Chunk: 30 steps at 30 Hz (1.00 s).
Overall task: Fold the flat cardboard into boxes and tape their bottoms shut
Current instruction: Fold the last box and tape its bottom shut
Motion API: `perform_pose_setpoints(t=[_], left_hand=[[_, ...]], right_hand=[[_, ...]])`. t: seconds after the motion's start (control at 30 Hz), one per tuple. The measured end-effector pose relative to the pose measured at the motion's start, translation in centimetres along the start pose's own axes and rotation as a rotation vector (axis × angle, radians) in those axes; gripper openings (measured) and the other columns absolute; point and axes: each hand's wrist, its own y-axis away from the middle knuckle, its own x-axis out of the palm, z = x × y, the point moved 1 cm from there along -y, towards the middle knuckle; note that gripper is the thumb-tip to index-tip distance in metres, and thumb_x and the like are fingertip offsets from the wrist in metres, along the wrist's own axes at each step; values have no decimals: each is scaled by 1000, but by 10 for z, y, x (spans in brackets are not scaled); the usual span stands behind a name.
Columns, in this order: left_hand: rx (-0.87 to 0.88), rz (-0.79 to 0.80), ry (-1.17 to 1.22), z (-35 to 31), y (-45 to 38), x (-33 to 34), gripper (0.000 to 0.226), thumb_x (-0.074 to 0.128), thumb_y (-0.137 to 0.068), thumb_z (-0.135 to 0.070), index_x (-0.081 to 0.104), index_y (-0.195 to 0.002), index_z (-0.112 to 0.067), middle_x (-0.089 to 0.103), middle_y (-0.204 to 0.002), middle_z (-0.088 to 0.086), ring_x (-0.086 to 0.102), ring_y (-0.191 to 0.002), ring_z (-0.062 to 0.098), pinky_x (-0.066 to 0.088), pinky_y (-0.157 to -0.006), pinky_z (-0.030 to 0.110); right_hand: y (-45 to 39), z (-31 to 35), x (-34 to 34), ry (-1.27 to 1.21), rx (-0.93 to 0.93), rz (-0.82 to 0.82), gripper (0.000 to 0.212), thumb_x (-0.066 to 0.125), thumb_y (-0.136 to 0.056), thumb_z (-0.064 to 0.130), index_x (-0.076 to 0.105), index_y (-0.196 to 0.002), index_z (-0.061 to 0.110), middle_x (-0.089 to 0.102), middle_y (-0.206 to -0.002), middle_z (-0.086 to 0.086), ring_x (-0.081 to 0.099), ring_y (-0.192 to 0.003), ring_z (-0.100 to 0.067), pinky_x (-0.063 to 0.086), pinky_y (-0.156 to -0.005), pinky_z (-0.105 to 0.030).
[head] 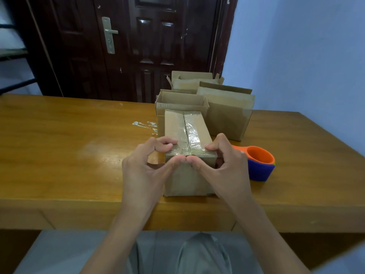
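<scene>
- box (187,175) stands on worktop (69,125) near its front edge, taped bottom facing up, clear tape (192,133) running along the centre seam and over the near edge
- left hand (147,165) grips box at near-left top corner: curled fingers on top face, thumb pressing on front face just under the tape end
- right hand (223,161) grips near-right top corner the same way, fingers curled on top, thumb on front face; both thumb tips nearly touching each other at the seam
- tape dispenser (258,163), orange and blue, lies on worktop just right of box, behind right hand
- open box (181,104) directly behind box, touching or almost touching it, opening up
- second box (227,113) behind-right of box, tape visible on its side
- third box (191,80) farthest back behind box, flaps up
- tape scraps (145,124) stuck on worktop left of box
- dark door (128,46) behind worktop
</scene>
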Motion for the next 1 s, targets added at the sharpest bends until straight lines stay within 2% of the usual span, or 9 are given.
perform_pose_setpoints(t=[0.17,0.27,0.37,0.47,0.6,0.7,0.8,0.9,1.0], left_hand=[[19,30,-54,3,2,0,41,84,-72,-53,65,-102,-33,73,-122,-18,68,-121,13,65,-74,43],[21,28,-34,-1,2,1,37,80,-77,-61,65,-99,-36,73,-121,-20,67,-122,12,66,-72,42],[-21,57,-31,-4,2,-3,30,78,-79,-52,70,-98,-29,75,-118,-22,67,-119,3,66,-68,36],[-62,157,-9,-9,-4,-16,24,79,-83,-39,74,-101,-23,75,-118,-22,66,-118,-3,65,-70,32],[-124,348,110,-3,-22,-36,21,76,-86,-23,78,-106,-19,75,-124,-16,64,-127,6,57,-98,28],[-141,453,137,4,-34,-44,23,72,-92,-14,77,-114,-13,72,-134,-10,64,-130,12,59,-100,43],[9,371,-29,9,-40,-45,23,69,-100,-18,78,-120,-24,67,-137,-12,63,-128,15,61,-94,44],[424,273,-486,6,-33,-44,32,62,-100,-9,79,-117,-30,67,-129,-16,61,-121,13,60,-77,38],[474,290,-710,-5,-25,-43,36,58,-96,-16,75,-125,-28,68,-128,-18,58,-124,12,60,-71,31]], right_hand=[[3,-6,-8,-11,-53,120,41,52,-88,78,45,-106,42,61,-95,23,65,-95,0,57,-66,-18],[0,-9,-12,-45,-79,187,30,60,-94,63,47,-107,39,58,-88,28,65,-88,-1,49,-63,-11],[2,-14,-16,-26,-103,247,15,53,-103,52,45,-112,44,58,-88,28,65,-88,-3,46,-65,-10],[6,-17,-23,-51,-87,296,23,47,-107,50,51,-125,37,62,-97,27,67,-95,-4,48,-71,-13],[11,-11,-34,-103,-79,370,27,49,-108,49,57,-127,33,64,-95,19,67,-90,-10,49,-69,-18],[13,-2,-36,-118,-103,407,29,53,-107,48,60,-128,30,63,-92,16,66,-86,-11,50,-66,-21],[14,3,-32,-112,-102,467,35,52,-108,43,57,-140,31,62,-91,21,67,-88,-8,53,-70,-20],[13,9,-19,5,-165,383,32,49,-109,46,57,-138,35,61,-98,31,64,-90,9,50,-71,-10],[9,14,-1,11,-187,274,27,56,-109,40,62,-133,31,70,-102,23,67,-90,6,56,-70,-16]])
